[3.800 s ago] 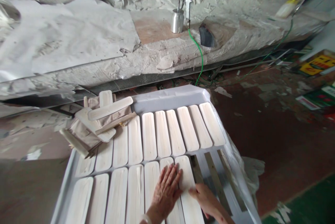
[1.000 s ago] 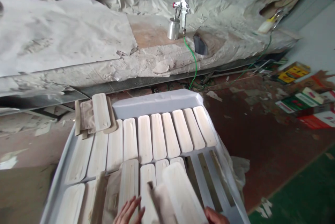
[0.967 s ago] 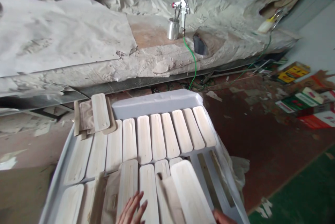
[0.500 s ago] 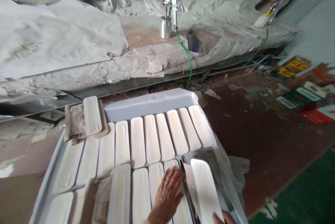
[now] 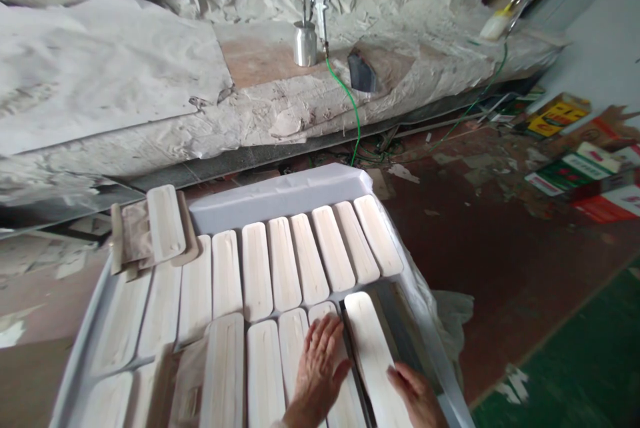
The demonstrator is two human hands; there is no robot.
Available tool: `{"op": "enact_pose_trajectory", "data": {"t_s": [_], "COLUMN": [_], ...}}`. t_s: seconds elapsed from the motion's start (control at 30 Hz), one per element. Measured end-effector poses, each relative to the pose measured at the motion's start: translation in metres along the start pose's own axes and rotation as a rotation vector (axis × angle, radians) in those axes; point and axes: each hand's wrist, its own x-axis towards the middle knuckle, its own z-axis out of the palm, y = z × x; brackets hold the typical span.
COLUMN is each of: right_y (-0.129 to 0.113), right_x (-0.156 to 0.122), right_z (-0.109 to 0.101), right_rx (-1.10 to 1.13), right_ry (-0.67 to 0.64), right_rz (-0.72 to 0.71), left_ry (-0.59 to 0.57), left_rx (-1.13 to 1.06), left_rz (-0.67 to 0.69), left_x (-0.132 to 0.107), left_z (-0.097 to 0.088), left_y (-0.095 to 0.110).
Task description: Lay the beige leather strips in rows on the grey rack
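Observation:
My left hand (image 5: 320, 369) lies palm down with its fingers stretched out on a long pale panel (image 5: 323, 310) with rounded corners. Just to its right, my right hand (image 5: 418, 393) grips the right edge of a similar white panel (image 5: 373, 356), its lower end cut off by the picture's bottom edge. This panel stands slightly above its neighbours, with a dark gap along its left side. Both hands are over a grey tray (image 5: 280, 191) lined with two rows of such panels.
Brownish folded pieces with a pale panel (image 5: 167, 223) sit on the tray's far left corner. Behind, a paper-covered bench (image 5: 165, 125) holds a metal spray gun (image 5: 306, 43) with a green hose (image 5: 354, 105). Cardboard boxes (image 5: 575, 168) and paper scraps litter the floor at right.
My right hand has come further into view along the panel's right edge. The panel has shifted left and lies flatter, covering the brownish sheet beside it. My left hand stays in place.

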Motion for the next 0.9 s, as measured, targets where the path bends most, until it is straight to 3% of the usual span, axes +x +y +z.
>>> {"op": "enact_pose_trajectory", "data": {"t_s": [0.1, 0.2, 0.47, 0.6, 0.9], "right_y": [0.008, 0.012, -0.014, -0.017, -0.024], "right_x": [0.008, 0.008, 0.025, 0.03, 0.029], "right_z": [0.001, 0.008, 0.005, 0.004, 0.007], "right_rx": [-0.028, -0.026, -0.12, -0.19, -0.424], "right_ry": [-0.047, -0.13, -0.371, -0.375, -0.288], "right_rz": [0.023, -0.039, -0.076, -0.034, -0.047], "left_ry": [-0.007, -0.025, 0.007, 0.042, -0.02], "left_rx": [-0.012, 0.001, 0.052, 0.077, 0.041], "left_rz": [-0.009, -0.005, 0.029, 0.065, 0.111], "left_x": [-0.001, -0.001, 0.0, 0.001, 0.006], "left_z": [0.003, 0.004, 0.006, 0.007, 0.004], "left_y": [0.002, 0.002, 0.004, 0.006, 0.009]}}
